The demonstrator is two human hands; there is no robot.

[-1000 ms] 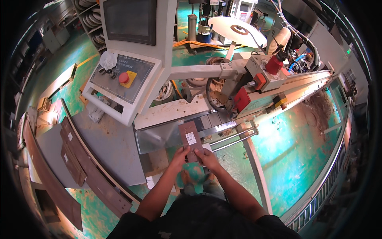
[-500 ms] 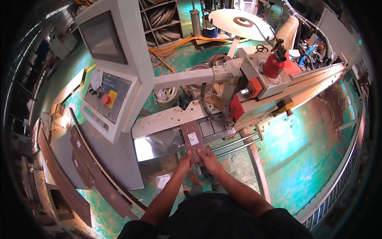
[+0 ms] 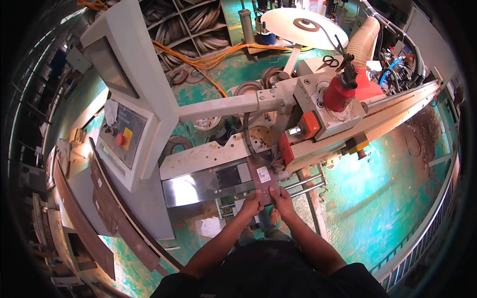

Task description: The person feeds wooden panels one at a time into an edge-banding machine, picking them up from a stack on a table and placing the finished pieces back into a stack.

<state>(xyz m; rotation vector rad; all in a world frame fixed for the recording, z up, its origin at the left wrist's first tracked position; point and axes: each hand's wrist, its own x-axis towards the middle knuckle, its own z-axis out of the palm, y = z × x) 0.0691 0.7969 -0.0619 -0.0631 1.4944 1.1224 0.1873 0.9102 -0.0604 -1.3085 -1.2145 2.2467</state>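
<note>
A brown flat board [image 3: 258, 166] with a white printed label lies across the machine's metal bed [image 3: 191, 187], its far end close by the red-sided machine head [image 3: 287, 149]. Gripping its near end from the left is my left hand [image 3: 252, 203], thumb on top. My right hand [image 3: 281, 199] holds the same end from the right, its thumb also on the upper face. The fingers under the board are hidden. Part of the board's far end disappears beneath a dark curved hose [image 3: 248, 134].
At left stands a control panel [image 3: 124, 134] with a red button. Several long brown boards [image 3: 107, 208] lie beside it on a grey surface. A red bottle [image 3: 340, 92] tops the machine. Behind are a white round disc [image 3: 278, 25], orange cables [image 3: 208, 62] and shelves of coiled strips [image 3: 206, 44].
Both hands have moved the board to the right along the metal bed, closer to the machine head. The view has shifted slightly too.
</note>
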